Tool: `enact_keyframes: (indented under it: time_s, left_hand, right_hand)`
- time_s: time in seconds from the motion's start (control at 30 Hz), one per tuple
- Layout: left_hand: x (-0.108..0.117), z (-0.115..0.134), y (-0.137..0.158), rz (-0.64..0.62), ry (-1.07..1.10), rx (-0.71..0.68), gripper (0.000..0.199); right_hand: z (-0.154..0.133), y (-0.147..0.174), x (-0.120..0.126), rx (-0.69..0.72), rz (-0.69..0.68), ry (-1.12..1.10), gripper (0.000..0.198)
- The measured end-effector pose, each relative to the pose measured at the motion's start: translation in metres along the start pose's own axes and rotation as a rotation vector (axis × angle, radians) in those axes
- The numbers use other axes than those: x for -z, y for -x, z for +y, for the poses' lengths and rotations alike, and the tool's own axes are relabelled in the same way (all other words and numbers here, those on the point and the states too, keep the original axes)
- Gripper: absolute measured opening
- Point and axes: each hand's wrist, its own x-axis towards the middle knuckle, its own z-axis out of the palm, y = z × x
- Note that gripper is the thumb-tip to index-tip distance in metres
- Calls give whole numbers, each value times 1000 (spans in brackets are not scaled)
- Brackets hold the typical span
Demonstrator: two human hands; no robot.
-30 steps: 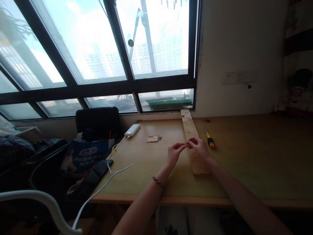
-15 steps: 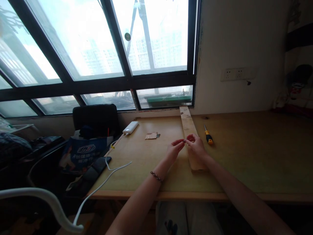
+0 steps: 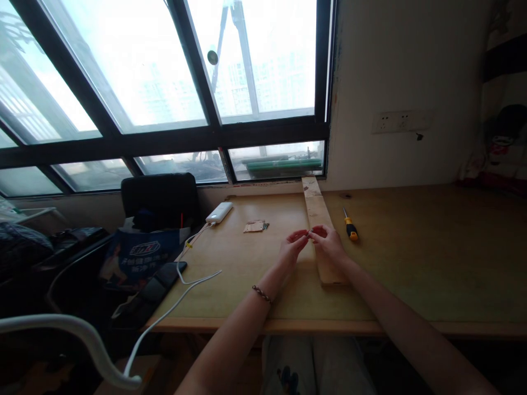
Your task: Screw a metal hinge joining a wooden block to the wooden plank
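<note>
The bare left hand [image 3: 290,252] and bare right hand [image 3: 328,243] meet, thumbs and fingers pinched closed on a tiny piece [image 3: 309,234], too small to make out from here; it sits between their very tips, by the left edge of the long, pale wooden board [image 3: 313,209].

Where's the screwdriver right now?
In the head view, the screwdriver lies on the table, just right of the wooden board and the right hand.
</note>
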Motion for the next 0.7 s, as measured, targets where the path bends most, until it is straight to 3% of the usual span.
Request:
enact_keyframes:
  time_s: [0.23,0.7]
  left_hand:
    - [-1,-1,1,-29,-124,-21,35]
    - [-4,-3,2,-69,-116,16,33]
  right_hand:
    - [-3,0,0,-13,15,-23,32]
    - [0,-2,2,-16,14,-1,31]
